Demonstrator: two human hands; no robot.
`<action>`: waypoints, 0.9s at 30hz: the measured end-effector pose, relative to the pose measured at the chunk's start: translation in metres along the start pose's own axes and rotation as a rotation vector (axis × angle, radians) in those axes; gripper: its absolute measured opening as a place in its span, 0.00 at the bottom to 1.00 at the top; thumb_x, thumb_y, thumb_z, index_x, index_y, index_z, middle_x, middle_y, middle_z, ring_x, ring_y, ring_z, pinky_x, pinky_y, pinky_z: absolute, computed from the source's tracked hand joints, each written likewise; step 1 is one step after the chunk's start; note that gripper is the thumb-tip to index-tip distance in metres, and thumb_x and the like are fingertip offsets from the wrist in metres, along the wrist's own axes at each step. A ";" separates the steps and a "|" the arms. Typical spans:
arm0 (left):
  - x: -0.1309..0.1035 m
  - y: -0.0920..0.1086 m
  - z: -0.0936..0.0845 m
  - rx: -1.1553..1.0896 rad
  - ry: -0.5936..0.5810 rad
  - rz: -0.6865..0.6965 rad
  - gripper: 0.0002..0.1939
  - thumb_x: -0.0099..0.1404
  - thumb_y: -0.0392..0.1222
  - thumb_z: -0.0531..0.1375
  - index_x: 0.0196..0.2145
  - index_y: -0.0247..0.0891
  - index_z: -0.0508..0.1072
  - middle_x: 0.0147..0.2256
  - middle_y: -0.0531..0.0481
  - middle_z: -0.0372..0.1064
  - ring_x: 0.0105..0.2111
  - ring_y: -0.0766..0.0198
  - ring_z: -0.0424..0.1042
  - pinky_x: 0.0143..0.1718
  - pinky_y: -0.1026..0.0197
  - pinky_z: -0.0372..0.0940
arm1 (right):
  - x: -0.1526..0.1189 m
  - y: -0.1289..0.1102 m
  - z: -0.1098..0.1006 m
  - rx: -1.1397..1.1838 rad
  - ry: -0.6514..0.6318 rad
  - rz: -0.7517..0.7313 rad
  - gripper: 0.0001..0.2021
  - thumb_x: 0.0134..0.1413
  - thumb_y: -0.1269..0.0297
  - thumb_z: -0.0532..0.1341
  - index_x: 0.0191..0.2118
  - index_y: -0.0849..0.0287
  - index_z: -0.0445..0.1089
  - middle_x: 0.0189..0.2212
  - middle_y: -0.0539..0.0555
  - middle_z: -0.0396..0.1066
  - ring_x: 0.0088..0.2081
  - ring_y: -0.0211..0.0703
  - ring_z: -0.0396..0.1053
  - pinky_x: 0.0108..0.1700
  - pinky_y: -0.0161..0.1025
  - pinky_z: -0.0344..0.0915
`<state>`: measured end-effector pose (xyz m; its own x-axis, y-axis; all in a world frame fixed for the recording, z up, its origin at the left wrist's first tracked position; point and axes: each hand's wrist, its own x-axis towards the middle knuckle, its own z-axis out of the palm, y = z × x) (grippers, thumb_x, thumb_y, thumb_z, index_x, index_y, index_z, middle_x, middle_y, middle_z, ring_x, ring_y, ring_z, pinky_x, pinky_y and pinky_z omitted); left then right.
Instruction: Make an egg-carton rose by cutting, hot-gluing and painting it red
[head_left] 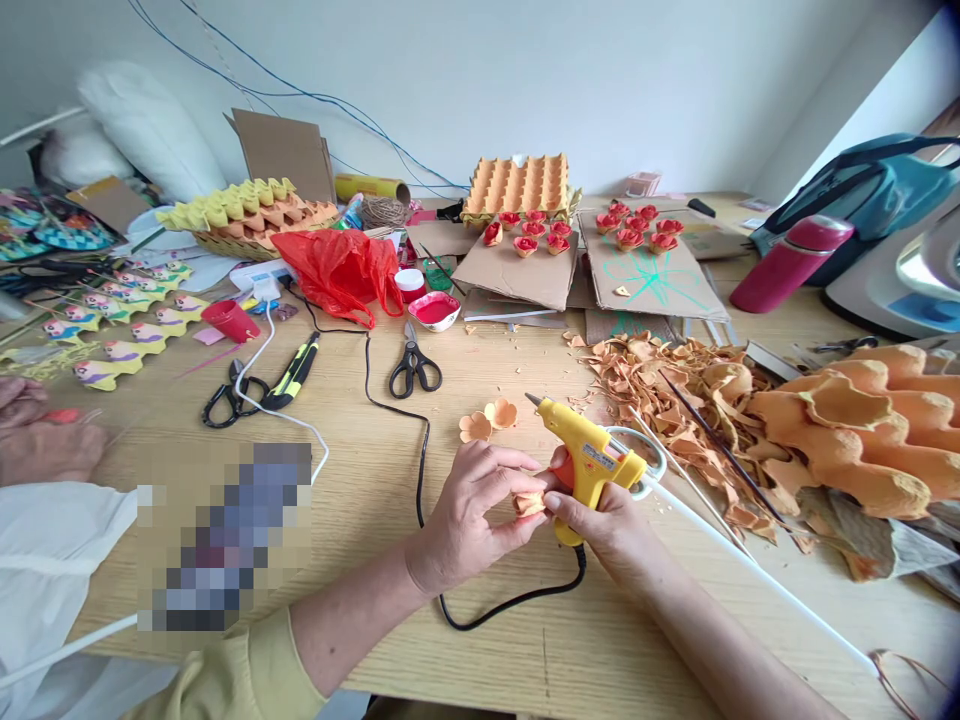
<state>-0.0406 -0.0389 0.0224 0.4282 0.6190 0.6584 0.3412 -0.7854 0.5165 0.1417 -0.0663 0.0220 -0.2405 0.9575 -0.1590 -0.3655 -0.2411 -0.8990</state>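
I pinch a small orange flower (529, 502) between the narrowed thumb and fingers of my left hand (480, 505), at that hand's 3 o'clock, likely lightly to spare its petals. My right hand (611, 525) wraps a yellow glue gun (592, 455), nozzle toward 11 o'clock, thumb by the flower, perhaps to steady it; two petal cups (501, 413) lie at the flower's 11 o'clock, seemingly for easy reach.

From here I see smooth plastic glue gun (589, 452), rough matt paper egg tray (855, 425), wood table (375, 470), shiny crinkly plastic bag (330, 270).
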 end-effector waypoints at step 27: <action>0.000 0.003 0.001 -0.048 0.014 -0.017 0.07 0.64 0.35 0.65 0.40 0.41 0.73 0.41 0.48 0.75 0.40 0.60 0.74 0.44 0.54 0.69 | 0.001 0.003 0.000 0.014 0.013 0.040 0.21 0.44 0.55 0.75 0.40 0.52 0.66 0.30 0.48 0.72 0.31 0.42 0.68 0.37 0.40 0.65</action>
<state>-0.0384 -0.0416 0.0235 0.4112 0.6322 0.6567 0.3076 -0.7744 0.5529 0.1404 -0.0664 0.0196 -0.2439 0.9490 -0.2000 -0.3688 -0.2814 -0.8859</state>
